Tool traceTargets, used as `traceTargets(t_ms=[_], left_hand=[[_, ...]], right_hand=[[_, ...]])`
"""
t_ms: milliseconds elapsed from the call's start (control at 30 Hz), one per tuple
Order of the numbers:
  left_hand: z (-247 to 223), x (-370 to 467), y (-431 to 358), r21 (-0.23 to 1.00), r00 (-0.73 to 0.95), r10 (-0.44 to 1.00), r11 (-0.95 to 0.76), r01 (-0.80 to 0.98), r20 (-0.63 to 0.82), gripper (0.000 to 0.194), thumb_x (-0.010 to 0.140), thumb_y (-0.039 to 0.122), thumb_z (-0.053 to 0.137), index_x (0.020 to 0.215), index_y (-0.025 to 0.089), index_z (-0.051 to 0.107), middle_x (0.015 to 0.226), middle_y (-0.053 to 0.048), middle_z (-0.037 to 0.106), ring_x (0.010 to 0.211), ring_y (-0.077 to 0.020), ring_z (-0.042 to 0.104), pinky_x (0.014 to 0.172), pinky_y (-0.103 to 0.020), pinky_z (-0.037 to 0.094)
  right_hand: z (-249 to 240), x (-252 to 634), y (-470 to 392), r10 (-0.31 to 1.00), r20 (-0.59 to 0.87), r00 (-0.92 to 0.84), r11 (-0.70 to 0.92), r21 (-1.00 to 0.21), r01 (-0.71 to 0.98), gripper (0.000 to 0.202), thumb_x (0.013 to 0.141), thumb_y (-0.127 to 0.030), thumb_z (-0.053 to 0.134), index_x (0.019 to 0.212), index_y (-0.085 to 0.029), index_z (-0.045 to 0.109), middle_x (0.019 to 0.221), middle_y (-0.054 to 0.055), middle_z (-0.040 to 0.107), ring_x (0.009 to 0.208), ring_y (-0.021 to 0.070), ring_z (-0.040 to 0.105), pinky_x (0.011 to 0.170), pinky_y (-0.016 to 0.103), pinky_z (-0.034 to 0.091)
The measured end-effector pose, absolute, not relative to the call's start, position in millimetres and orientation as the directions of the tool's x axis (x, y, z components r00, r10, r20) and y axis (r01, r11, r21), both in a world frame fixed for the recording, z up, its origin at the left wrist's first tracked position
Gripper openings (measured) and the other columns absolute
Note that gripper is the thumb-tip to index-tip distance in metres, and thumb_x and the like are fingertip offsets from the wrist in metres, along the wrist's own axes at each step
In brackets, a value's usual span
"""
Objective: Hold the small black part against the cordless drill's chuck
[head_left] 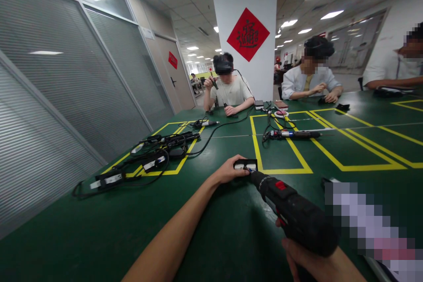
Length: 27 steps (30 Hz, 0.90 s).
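A black and red power drill (294, 211) points forward and left over the green table. My right hand (304, 251) is wrapped round its handle, partly hidden under the drill body. My left hand (231, 171) grips the left side of a small black case (252, 163) with white parts inside, resting on the table. The drill's tip is at the near right part of this case; whether it touches a screw is too small to tell.
Black power strips and cables (165, 150) lie at the left. Across the green table (211, 211), an electric screwdriver (294, 134) lies near yellow tape. A blurred flat object (366, 229) is at the right. Three people sit opposite.
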<state>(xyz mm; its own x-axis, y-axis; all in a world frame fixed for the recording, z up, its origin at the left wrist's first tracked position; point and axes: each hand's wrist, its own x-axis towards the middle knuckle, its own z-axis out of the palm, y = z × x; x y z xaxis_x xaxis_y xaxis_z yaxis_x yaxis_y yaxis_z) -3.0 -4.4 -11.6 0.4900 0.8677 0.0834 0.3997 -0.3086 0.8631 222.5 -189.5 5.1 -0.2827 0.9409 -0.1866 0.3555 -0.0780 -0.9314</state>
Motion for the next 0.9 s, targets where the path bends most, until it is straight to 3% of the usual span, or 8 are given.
traceTargets(t_ms=[100, 200, 400, 633, 733, 800, 833, 900], left_hand=[[-13.6, -2.9, -3.1, 0.869, 0.49, 0.869, -0.296, 0.398, 0.071, 0.057, 0.06, 0.036, 0.069, 0.11, 0.016, 0.05, 0.093, -0.004, 0.058, 0.081, -0.0158, 0.053, 0.071, -0.026, 0.042], [-15.0, -2.9, -2.7, 0.868, 0.49, 0.868, -0.3, 0.397, 0.076, 0.057, 0.06, 0.036, 0.069, 0.11, 0.015, 0.049, 0.094, -0.004, 0.057, 0.083, -0.0164, 0.053, 0.072, -0.027, 0.042], [-13.1, -4.0, -4.6, 0.86, 0.5, 0.859, -0.332, 0.387, 0.106, 0.048, 0.068, 0.036, 0.062, 0.11, 0.016, 0.049, 0.098, -0.004, 0.057, 0.087, -0.0171, 0.052, 0.076, -0.028, 0.041], [-10.9, -3.9, -5.9, 0.847, 0.498, 0.86, -0.345, 0.404, 0.112, 0.045, 0.069, 0.037, 0.061, 0.108, 0.017, 0.05, 0.098, -0.003, 0.057, 0.087, -0.0173, 0.052, 0.077, -0.028, 0.04], [-10.6, -3.5, -6.4, 0.844, 0.489, 0.865, -0.34, 0.414, 0.109, 0.044, 0.07, 0.038, 0.06, 0.108, 0.017, 0.05, 0.097, -0.003, 0.057, 0.087, -0.0171, 0.052, 0.077, -0.028, 0.04], [-10.5, -3.3, -6.5, 0.844, 0.486, 0.868, -0.337, 0.418, 0.106, 0.044, 0.07, 0.037, 0.059, 0.108, 0.016, 0.05, 0.096, -0.003, 0.057, 0.086, -0.017, 0.052, 0.078, -0.028, 0.04], [-10.4, -3.2, -6.6, 0.843, 0.483, 0.869, -0.338, 0.419, 0.108, 0.044, 0.07, 0.037, 0.059, 0.108, 0.016, 0.05, 0.096, -0.003, 0.057, 0.086, -0.0169, 0.052, 0.078, -0.028, 0.04], [-10.1, -3.0, -6.7, 0.842, 0.48, 0.87, -0.337, 0.421, 0.108, 0.045, 0.069, 0.037, 0.06, 0.108, 0.016, 0.05, 0.096, -0.003, 0.057, 0.086, -0.017, 0.052, 0.078, -0.028, 0.04]], right_hand=[[4.8, 223.1, -188.6, 0.942, -0.195, -0.273, -0.106, -0.945, 0.309, 0.021, 0.075, -0.021, 0.048, 0.081, -0.023, 0.068, 0.036, -0.004, 0.056, 0.036, 0.0167, 0.057, 0.047, 0.029, 0.048], [3.8, 222.8, -189.3, 0.943, -0.207, -0.261, -0.131, -0.951, 0.28, 0.031, 0.074, -0.021, 0.049, 0.102, -0.021, 0.062, 0.036, -0.005, 0.057, 0.034, 0.0171, 0.057, 0.045, 0.029, 0.047], [5.9, 222.1, -193.7, 0.957, -0.146, -0.25, -0.08, -0.963, 0.257, 0.049, 0.07, -0.026, 0.053, 0.118, -0.016, 0.05, 0.036, -0.005, 0.055, 0.034, 0.0179, 0.056, 0.046, 0.031, 0.047], [9.6, 223.3, -191.1, 0.958, -0.182, -0.22, -0.105, -0.941, 0.322, 0.039, 0.07, -0.024, 0.052, 0.108, -0.018, 0.057, 0.044, -0.002, 0.061, 0.039, 0.0192, 0.058, 0.045, 0.032, 0.048], [9.5, 223.4, -191.8, 0.951, -0.203, -0.235, -0.101, -0.917, 0.386, 0.014, 0.069, -0.028, 0.055, 0.071, -0.02, 0.067, 0.04, 0.0, 0.059, 0.04, 0.0194, 0.058, 0.048, 0.033, 0.048], [9.9, 223.4, -192.8, 0.948, -0.204, -0.245, -0.096, -0.915, 0.392, 0.025, 0.07, -0.031, 0.055, 0.049, -0.02, 0.062, 0.04, 0.003, 0.06, 0.04, 0.0192, 0.058, 0.047, 0.033, 0.047], [10.4, 223.4, -193.3, 0.948, -0.202, -0.247, -0.094, -0.917, 0.387, 0.025, 0.07, -0.032, 0.054, 0.05, -0.02, 0.063, 0.04, 0.003, 0.06, 0.04, 0.0192, 0.059, 0.047, 0.033, 0.047], [12.1, 223.3, -194.2, 0.95, -0.187, -0.249, -0.087, -0.927, 0.365, 0.02, 0.071, -0.031, 0.054, 0.077, -0.019, 0.068, 0.042, 0.001, 0.061, 0.041, 0.0192, 0.06, 0.048, 0.032, 0.048]])
